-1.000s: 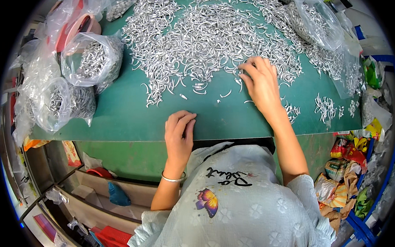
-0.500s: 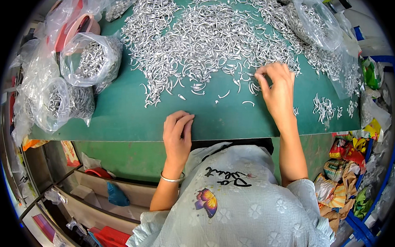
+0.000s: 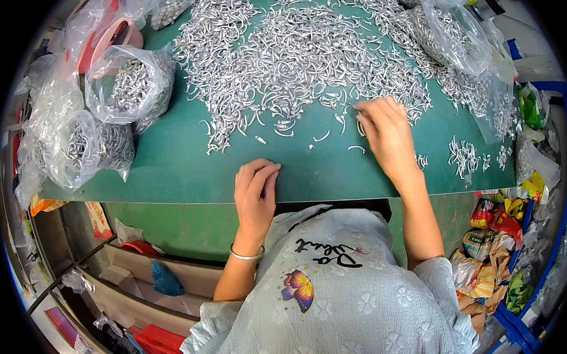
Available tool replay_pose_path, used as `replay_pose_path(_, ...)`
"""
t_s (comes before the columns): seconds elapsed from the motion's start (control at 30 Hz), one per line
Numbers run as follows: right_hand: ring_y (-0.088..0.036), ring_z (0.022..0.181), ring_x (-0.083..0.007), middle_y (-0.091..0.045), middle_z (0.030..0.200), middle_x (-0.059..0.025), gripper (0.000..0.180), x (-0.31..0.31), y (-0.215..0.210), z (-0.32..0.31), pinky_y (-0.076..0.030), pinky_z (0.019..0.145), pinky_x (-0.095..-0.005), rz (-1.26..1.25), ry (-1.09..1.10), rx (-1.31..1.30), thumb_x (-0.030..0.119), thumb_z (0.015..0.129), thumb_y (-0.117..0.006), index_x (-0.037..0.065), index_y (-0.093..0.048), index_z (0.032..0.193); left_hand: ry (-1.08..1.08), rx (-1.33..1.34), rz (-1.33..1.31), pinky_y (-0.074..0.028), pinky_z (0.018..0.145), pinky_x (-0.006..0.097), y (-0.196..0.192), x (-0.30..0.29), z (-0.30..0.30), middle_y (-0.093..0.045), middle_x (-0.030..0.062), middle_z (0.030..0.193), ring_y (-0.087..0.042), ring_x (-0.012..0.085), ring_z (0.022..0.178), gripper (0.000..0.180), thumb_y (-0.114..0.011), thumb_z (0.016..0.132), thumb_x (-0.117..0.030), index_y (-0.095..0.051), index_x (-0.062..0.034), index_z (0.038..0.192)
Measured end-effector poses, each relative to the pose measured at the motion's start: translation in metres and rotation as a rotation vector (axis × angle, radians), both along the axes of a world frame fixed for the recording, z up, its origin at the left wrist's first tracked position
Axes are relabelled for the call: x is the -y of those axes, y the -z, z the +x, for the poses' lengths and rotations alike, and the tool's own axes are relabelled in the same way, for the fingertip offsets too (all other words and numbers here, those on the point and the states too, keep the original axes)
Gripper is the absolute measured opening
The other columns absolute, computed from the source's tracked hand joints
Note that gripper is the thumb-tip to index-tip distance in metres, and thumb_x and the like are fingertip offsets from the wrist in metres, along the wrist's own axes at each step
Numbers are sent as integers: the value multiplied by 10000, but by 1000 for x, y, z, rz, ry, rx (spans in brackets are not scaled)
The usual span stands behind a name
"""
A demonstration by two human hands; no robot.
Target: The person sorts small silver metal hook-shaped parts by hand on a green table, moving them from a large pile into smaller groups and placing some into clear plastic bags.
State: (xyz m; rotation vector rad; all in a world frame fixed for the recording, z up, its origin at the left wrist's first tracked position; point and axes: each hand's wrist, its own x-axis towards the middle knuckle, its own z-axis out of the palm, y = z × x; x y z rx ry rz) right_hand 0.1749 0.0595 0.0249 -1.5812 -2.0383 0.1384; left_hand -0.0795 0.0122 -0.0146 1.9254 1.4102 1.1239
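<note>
Bright, fairly even light falls from above, lightening the pale blouse at lower centre and the backs of the left hand and right hand. Curved silvery metal pieces at upper centre carry many small highlights; clear plastic bags at upper left show streaky glare. Shade darkens the gap below the green tabletop. The centre is reasonably sharp; detail softens outward. Fisheye distortion bows the blue shelf frame at lower right, and black vignetting fills the corners.
</note>
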Motion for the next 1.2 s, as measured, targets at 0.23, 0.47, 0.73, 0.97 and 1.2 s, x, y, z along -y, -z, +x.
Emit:
replay_pose_path(0.23,-532,882,-244,-571,862,-76,154,-13,16,-3,-395,771,-363,-22,-74,272,55,779,-561,60,-646,908,-10,-12,-2,-500,761,323,-2,0,-1,-630,130,950,-618,267,858,206,-653,776,121,-664,11,949)
replay_pose_path(0.47,-530,786,-267,-558,779,-72,86,34,-21,46,-363,739,-354,-56,114,81,18,805,-661,49,-600,856,-14,-17,-5,-499,764,325,0,2,-1,-630,131,952,-616,271,861,200,-650,781,119,-661,12,950)
replay_pose_path(0.73,-540,848,-301,-570,856,-99,93,49,-38,49,-412,782,-403,-141,122,64,25,784,-672,30,-619,860,-6,-32,13,-499,766,324,1,0,-1,-628,129,951,-613,266,854,197,-650,783,118,-660,13,950)
replay_pose_path(0.97,-559,815,-282,-596,824,-104,109,-4,6,-27,-398,740,-388,2,68,18,76,764,-713,55,-622,820,6,-20,6,-501,752,321,-3,0,0,-628,128,947,-614,266,852,200,-654,780,117,-661,10,950)
replay_pose_path(1.2,-577,808,-288,-635,821,-92,91,32,-11,15,-407,774,-371,-119,171,-174,18,776,-692,30,-605,802,-11,-17,26,-466,730,350,3,0,0,-620,109,944,-581,275,830,210,-665,766,104,-662,-10,943)
